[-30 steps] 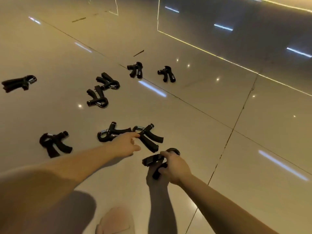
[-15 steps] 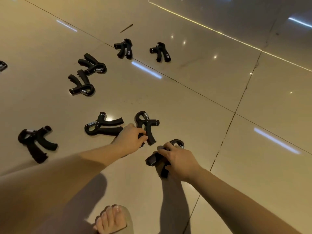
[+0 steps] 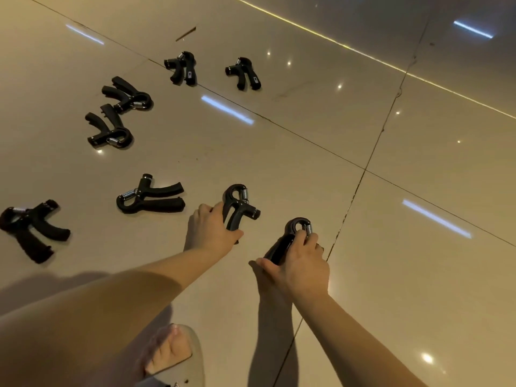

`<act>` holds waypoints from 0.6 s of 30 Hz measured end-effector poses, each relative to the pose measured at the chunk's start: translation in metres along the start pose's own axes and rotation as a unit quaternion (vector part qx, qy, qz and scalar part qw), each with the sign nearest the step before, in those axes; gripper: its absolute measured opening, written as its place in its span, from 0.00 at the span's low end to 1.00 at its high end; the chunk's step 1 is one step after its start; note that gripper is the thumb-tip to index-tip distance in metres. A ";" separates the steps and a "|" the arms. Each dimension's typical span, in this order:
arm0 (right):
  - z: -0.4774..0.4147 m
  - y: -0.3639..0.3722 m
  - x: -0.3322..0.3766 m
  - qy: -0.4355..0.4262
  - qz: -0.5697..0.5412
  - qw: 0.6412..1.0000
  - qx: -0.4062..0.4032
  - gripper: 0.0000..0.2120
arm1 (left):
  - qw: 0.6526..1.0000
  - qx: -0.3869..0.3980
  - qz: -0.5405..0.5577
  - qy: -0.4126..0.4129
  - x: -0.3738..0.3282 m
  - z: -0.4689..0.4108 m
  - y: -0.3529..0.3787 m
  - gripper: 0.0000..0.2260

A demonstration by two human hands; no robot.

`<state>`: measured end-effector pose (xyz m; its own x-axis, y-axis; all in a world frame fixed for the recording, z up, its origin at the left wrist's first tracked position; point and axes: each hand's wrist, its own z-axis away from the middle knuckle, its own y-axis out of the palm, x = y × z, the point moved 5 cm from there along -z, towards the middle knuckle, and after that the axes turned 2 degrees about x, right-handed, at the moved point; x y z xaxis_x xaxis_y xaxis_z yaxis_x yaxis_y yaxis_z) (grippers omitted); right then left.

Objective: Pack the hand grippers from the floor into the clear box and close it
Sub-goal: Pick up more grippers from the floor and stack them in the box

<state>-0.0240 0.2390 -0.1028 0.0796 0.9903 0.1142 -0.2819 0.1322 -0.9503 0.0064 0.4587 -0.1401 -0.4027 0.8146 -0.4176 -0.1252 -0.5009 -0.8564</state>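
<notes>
1. Right hand [image 3: 303, 265], the nearer of the two, has its fingers curled tight round both handles of a black hand gripper [image 3: 282, 245], pressing them together; only the looped head and its steel spring show beyond the knuckles; whether it touches the tiled floor [image 3: 307, 141] I cannot tell.
2. Left hand [image 3: 213, 230], just left of the right and slightly farther out, wraps fingers and thumb over the handles of a second gripper [image 3: 234, 210]; its hooked head and spring point away from the wrist; whether it is lifted cannot be told.
3. Left of the left hand, near it but apart, a third gripper [image 3: 150, 205] lies flat; its handles splay toward that hand.
4. Well left of that again, by the frame edge, a fourth gripper [image 3: 26, 223] lies flat, handles spread.
5. Beyond and left of the left hand lie two more, close together: a fifth gripper [image 3: 111, 127]; a sixth gripper [image 3: 128, 96] just behind it.
6. Farthest ahead of the left hand, a seventh gripper [image 3: 188, 71] and an eighth gripper [image 3: 245, 65] lie side by side, apart, beside a tile seam; their handles point back toward the hands.
</notes>
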 end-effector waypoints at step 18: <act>0.013 0.018 -0.012 0.029 -0.034 0.996 -0.072 0.42 | 1.000 -0.019 -0.003 0.017 0.010 0.032 0.007 0.44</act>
<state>-0.0426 0.2298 -0.1176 0.1504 0.9745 0.1663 -0.1352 0.1869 -0.9730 -0.0273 0.4539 -0.1404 -0.3714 0.8274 -0.4211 -0.0930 -0.4845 -0.8698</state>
